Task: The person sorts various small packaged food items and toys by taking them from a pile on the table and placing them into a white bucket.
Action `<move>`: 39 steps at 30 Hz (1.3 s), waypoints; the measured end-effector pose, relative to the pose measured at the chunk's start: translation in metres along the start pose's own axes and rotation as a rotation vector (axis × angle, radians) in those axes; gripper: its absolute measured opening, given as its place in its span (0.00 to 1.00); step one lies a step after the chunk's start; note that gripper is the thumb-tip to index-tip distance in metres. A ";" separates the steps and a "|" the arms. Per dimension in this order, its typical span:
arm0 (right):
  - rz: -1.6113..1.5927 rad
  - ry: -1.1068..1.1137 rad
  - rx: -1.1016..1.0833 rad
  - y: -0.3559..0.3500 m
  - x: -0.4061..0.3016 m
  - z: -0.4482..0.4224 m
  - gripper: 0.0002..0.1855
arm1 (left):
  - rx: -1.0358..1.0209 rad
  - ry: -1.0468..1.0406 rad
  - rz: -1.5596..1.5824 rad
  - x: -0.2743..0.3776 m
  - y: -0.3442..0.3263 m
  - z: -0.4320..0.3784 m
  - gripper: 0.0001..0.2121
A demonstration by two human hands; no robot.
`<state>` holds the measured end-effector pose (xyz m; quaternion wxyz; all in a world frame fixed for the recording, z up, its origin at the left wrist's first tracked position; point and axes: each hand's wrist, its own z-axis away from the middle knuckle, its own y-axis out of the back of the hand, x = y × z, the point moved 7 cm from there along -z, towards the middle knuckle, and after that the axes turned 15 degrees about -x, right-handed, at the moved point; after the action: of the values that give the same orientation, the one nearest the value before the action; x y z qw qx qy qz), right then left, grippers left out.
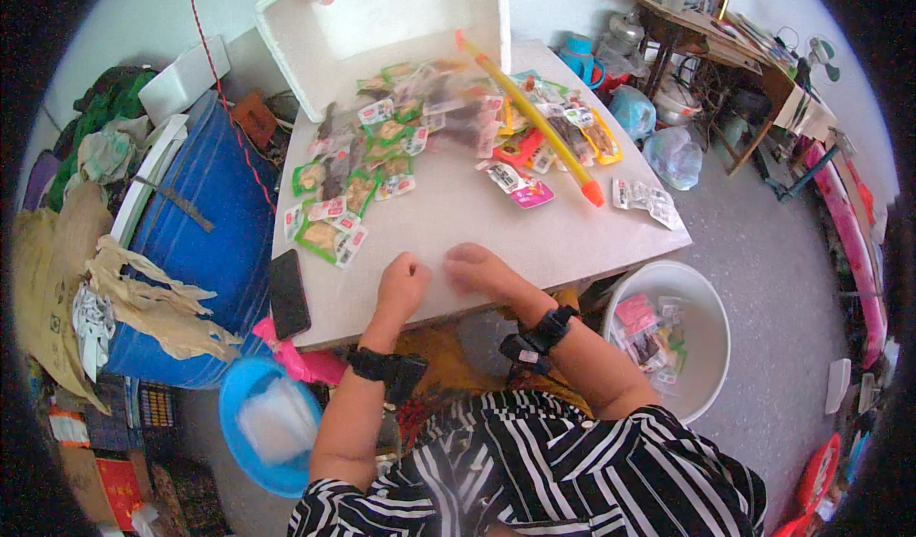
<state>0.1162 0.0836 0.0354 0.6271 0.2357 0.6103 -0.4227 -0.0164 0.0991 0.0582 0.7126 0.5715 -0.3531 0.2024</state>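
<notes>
My left hand [402,283] is curled into a loose fist at the near edge of the white table [444,229]. Close on its right, my right hand [476,269] is also curled, and motion blurs it; whether something small is inside either hand cannot be told. Beyond them lie several green-edged snack packets [333,233] on the left and a pile of mixed packets [465,108] farther back. A yellow tube with orange ends [540,122] lies slanting over the packets on the right. A pink and white packet [517,183] and a silvery white packet [644,202] rest nearer the right edge.
An open white foam box [281,43] stands tilted behind the pile. At the table's left corner lies a black phone [289,294]. A white bucket [719,351] holding packets stands on the floor at right; a blue barrel [193,229] and a blue basin [232,412] are at left.
</notes>
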 end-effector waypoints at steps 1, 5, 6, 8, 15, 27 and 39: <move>-0.007 -0.001 -0.033 0.002 0.006 -0.004 0.14 | 0.000 -0.017 0.001 0.001 -0.005 -0.002 0.06; 0.052 -0.031 -0.016 0.005 0.012 -0.009 0.10 | 0.011 -0.057 0.017 -0.007 -0.020 -0.007 0.07; 0.091 -0.047 0.014 0.007 0.010 -0.010 0.10 | 0.020 -0.066 0.023 -0.006 -0.019 -0.008 0.07; 0.171 -0.080 0.070 0.007 0.009 -0.008 0.08 | 0.054 -0.101 0.041 -0.006 -0.019 -0.001 0.08; 0.229 -0.036 0.094 0.011 0.012 -0.011 0.10 | -0.022 -0.149 0.120 0.012 -0.024 0.011 0.11; 0.135 -0.066 -0.025 0.006 0.012 -0.008 0.14 | -0.167 0.009 -0.025 0.006 -0.033 0.000 0.15; -0.042 -0.072 0.027 0.005 0.017 -0.007 0.11 | -0.069 -0.006 0.022 0.012 -0.025 0.005 0.10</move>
<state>0.1148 0.0879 0.0165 0.6366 0.2159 0.5864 -0.4520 0.0081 0.0863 0.0506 0.7285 0.5432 -0.3683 0.1965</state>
